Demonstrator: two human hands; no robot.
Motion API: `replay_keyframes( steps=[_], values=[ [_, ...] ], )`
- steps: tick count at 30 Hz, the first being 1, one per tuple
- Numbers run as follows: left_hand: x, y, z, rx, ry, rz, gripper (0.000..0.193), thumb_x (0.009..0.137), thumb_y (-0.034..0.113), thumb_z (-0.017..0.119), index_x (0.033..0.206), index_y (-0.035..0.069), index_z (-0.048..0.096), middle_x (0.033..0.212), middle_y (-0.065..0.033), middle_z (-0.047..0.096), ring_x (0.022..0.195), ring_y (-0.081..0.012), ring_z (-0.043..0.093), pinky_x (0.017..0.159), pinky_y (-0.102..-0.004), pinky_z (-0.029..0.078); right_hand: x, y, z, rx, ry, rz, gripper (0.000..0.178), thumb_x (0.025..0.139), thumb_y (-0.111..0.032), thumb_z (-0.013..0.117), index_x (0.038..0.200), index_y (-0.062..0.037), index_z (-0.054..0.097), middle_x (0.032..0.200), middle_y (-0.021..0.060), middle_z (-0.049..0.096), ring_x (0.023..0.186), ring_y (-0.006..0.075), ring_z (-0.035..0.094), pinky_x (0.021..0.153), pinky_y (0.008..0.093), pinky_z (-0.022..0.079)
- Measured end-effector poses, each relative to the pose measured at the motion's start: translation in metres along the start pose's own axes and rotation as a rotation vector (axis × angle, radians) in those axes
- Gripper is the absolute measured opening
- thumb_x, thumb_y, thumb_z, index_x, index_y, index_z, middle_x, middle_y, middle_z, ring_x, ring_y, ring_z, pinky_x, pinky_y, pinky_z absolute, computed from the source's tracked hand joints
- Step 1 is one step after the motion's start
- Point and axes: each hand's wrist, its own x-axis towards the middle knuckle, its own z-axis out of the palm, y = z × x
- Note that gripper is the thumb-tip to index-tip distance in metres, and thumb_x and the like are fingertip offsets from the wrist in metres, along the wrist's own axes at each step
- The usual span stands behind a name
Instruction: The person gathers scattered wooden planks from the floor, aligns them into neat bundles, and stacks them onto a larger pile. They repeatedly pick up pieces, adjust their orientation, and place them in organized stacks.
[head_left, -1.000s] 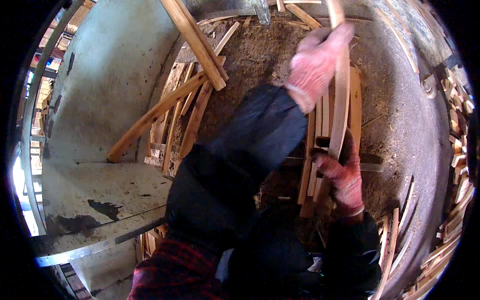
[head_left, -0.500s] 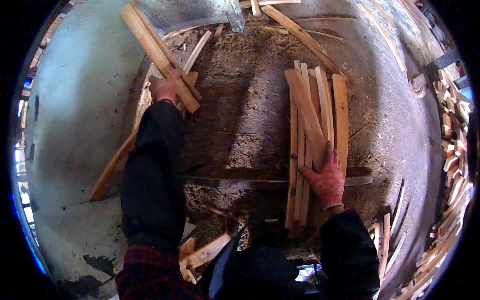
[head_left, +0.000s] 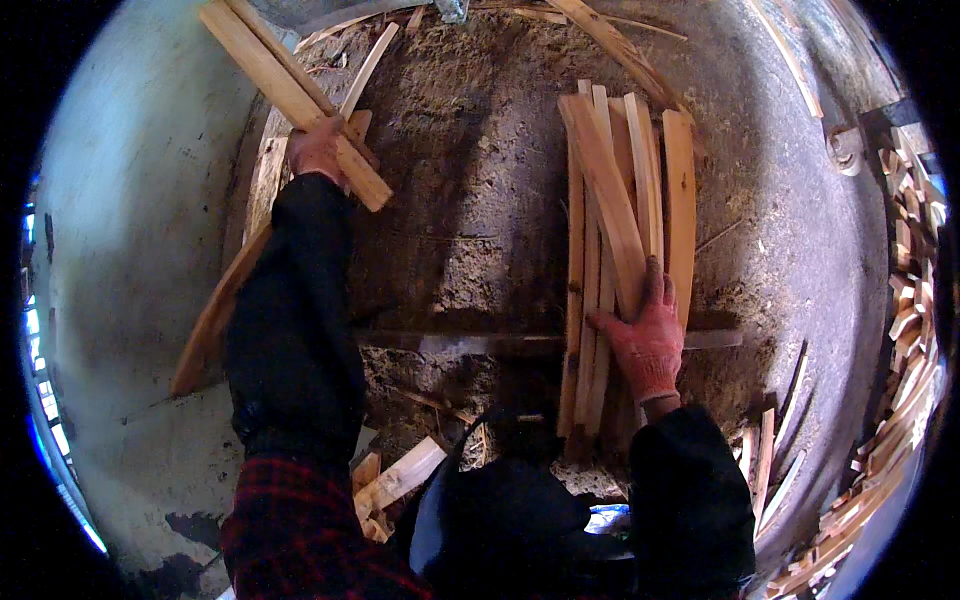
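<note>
My left hand [head_left: 318, 150], in a pinkish-red glove, is closed round a pair of long wooden strips [head_left: 265, 80] that slant from upper left to lower right. To the right lies a loose bundle of long wooden slats [head_left: 680, 200], roughly parallel, pointing away from me. My gloved right hand [head_left: 647, 340] grips the near end of a wooden board [head_left: 605, 190] lying aslant on top of that bundle. Its thumb is on the board's left side and its fingers on the right. Part of the slats' near ends is hidden by the hand and sleeve.
A flat bar [head_left: 450, 342] crosses the sawdust-covered surface [head_left: 420, 240] beneath the slats. A wooden board [head_left: 215, 320] leans by my left forearm. Wood offcuts [head_left: 400, 475] lie close to my body. A big pile of sticks [head_left: 905, 350] lines the far right.
The whole view has shifted a little, so most things sit higher in it. The strips in my left hand have swung slightly leftward at their far end. My right hand keeps its place on the board.
</note>
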Motion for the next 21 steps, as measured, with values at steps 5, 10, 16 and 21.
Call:
replay_keyframes(
  steps=[5, 10, 16, 21],
  values=[
    [-0.115, 0.003, 0.045, -0.305, -0.228, 0.119, 0.041, 0.071, 0.004, 0.076, 0.106, -0.002, 0.057, 0.094, -0.0079, 0.060, 0.077, -0.0204, 0.061, 0.065, -0.0343, 0.050, 0.004, 0.012, -0.007, 0.004, -0.018, 0.033, 0.097, 0.065, -0.043, 0.077, 0.142, -0.0060, 0.030, 0.131, 0.0214, 0.046, 0.121, 0.0370, 0.046, 0.097, 0.0426, 0.042],
    [-0.274, 0.039, 0.076, -0.262, -0.192, -0.180, 0.037, 0.072, 0.005, 0.076, 0.101, 0.001, 0.053, 0.087, -0.0049, 0.058, 0.072, -0.0176, 0.058, 0.063, -0.0320, 0.051, 0.006, 0.021, -0.001, -0.054, -0.042, 0.043, 0.098, 0.068, -0.049, 0.074, 0.144, -0.0093, 0.027, 0.141, 0.0209, 0.038, 0.127, 0.0383, 0.041, 0.099, 0.0444, 0.042],
    [-0.423, 0.042, 0.090, 0.400, -0.550, 0.278, 0.059, 0.076, 0.042, 0.073, 0.117, 0.004, 0.055, 0.112, -0.0211, 0.058, 0.105, -0.0340, 0.058, 0.089, -0.0410, 0.047, 0.003, 0.029, 0.002, 0.148, 0.040, -0.035, 0.087, 0.080, -0.052, 0.061, 0.147, -0.0107, 0.024, 0.144, 0.0240, 0.034, 0.133, 0.0404, 0.033, 0.105, 0.0433, 0.035],
    [-0.394, 0.045, 0.090, 0.433, -0.761, 0.156, 0.072, 0.080, 0.051, 0.066, 0.129, 0.001, 0.048, 0.127, -0.0235, 0.052, 0.119, -0.0362, 0.050, 0.101, -0.0392, 0.039, -0.005, 0.013, 0.005, -0.211, 0.001, -0.123, 0.091, 0.075, -0.061, 0.062, 0.147, -0.0178, 0.027, 0.147, 0.0235, 0.030, 0.135, 0.0431, 0.028, 0.109, 0.0513, 0.025]
  ],
)
